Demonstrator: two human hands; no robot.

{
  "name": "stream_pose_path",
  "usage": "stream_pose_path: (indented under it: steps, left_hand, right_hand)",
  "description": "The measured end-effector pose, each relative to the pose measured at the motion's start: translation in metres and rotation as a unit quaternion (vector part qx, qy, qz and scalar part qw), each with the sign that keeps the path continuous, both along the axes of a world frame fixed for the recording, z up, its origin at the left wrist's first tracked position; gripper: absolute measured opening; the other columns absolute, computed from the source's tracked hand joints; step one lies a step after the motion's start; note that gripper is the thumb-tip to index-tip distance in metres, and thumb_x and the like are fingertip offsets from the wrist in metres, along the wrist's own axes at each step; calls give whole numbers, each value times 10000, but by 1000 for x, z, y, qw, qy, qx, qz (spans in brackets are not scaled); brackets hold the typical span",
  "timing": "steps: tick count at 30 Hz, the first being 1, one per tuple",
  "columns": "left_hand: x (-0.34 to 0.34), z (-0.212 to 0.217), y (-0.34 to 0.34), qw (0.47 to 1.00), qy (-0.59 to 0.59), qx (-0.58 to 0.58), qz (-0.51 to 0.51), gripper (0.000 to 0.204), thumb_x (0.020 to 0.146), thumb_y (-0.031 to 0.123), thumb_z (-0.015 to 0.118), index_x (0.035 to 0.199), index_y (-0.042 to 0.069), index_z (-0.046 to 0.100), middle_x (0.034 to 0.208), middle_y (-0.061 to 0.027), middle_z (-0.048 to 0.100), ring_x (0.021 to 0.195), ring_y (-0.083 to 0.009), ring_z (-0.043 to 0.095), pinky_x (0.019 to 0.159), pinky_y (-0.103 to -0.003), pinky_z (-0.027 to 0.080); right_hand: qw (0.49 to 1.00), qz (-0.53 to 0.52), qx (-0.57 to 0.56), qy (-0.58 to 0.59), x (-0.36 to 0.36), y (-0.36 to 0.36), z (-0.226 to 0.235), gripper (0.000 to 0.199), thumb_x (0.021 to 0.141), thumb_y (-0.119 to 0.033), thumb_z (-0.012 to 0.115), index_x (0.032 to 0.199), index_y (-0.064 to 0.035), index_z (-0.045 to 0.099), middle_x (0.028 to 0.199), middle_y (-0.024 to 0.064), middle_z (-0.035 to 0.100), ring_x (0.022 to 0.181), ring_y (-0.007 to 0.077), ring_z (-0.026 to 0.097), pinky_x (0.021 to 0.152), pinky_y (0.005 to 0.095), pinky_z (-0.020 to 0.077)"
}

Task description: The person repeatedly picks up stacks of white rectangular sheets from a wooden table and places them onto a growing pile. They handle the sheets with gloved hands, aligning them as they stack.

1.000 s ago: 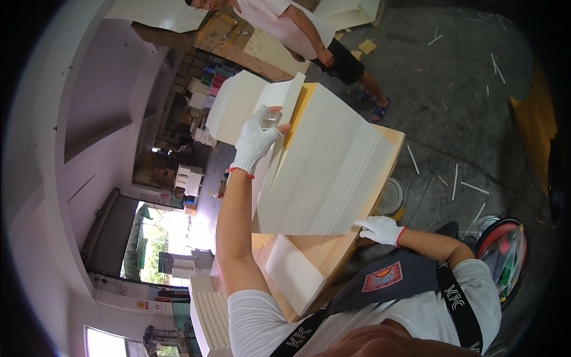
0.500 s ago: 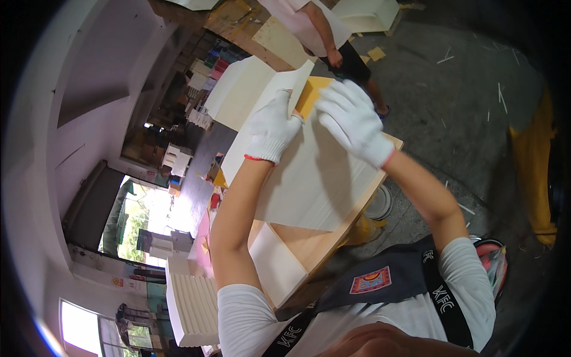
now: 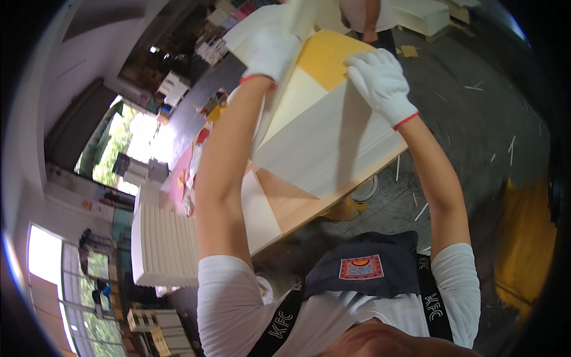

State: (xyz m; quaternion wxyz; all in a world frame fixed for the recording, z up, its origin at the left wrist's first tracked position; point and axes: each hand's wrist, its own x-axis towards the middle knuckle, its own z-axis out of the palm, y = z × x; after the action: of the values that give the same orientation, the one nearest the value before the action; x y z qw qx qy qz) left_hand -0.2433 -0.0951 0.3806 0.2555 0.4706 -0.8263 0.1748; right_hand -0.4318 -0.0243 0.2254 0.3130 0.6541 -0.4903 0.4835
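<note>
My left hand, in a white knitted glove with a red cuff, is closed on a large pale sheet. The sheet stands tilted up off a thick stack of sheets with grey-white layered edges. Under the raised sheet, the stack's top shows a yellow sheet beside a cream area. My right hand, gloved alike, lies at the stack's right corner, its fingers curled over the edge of the yellow sheet. My left fingers are blurred and partly out of sight behind the lifted sheet.
The stack lies on a wooden table with a white board at its near left. A ribbed white stack stands at left. A person stands beyond the table. A round tin and pale strips lie on the floor at right.
My left hand has raised the pale sheet and moved up, uncovering more yellow. My right hand has shifted right to the stack's corner. The whole view has turned and moved.
</note>
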Motion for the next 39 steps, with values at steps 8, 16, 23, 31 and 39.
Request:
stream_pose_path:
  steps: [8, 16, 23, 31, 39]
  left_hand:
    - [219, 68, -5, 824, 534, -89, -166, 211, 935, 148, 626, 985, -44, 697, 967, -119, 688, 901, -256, 658, 800, -388, 514]
    - [299, -10, 73, 578, 771, -37, -265, 402, 1010, 227, 504, 1353, 17, 506, 1287, -156, 590, 1126, -321, 603, 946, -455, 514]
    - [352, -47, 95, 499, 844, -25, -195, 493, 1034, 373, 420, 1412, 60, 469, 1419, -138, 509, 1283, -318, 496, 1086, -449, 407]
    - [375, -126, 148, 551, 814, -105, -150, 503, 1027, 365, 446, 1404, 34, 465, 1401, -146, 513, 1215, -302, 549, 976, -434, 494]
    - [410, -241, 167, 562, 800, -204, -38, 390, 1003, 212, 540, 1345, 35, 481, 1304, -149, 575, 1124, -265, 619, 966, -429, 559]
  right_hand:
    - [997, -38, 40, 59, -2, 0, 3, 311, 971, -324, 573, 1156, -100, 687, 1132, 100, 683, 1075, 291, 606, 956, 420, 443]
    - [969, 151, 148, 131, 211, 40, 40, 762, 858, -621, 622, 1340, -37, 546, 1381, 198, 560, 1309, 371, 496, 1164, 491, 291]
    - [942, 94, 278, 165, 247, 39, 27, 890, 818, -570, 702, 1469, -36, 413, 1470, 166, 488, 1390, 337, 426, 1187, 480, 279]
    - [901, 258, 280, 209, 342, 86, -11, 840, 776, -270, 734, 1524, -207, 357, 1377, 158, 535, 1276, 361, 501, 1122, 506, 347]
    - [906, 389, 169, -16, 470, 84, -106, 652, 730, -103, 740, 1354, -182, 570, 1233, 104, 646, 982, 300, 671, 844, 383, 561]
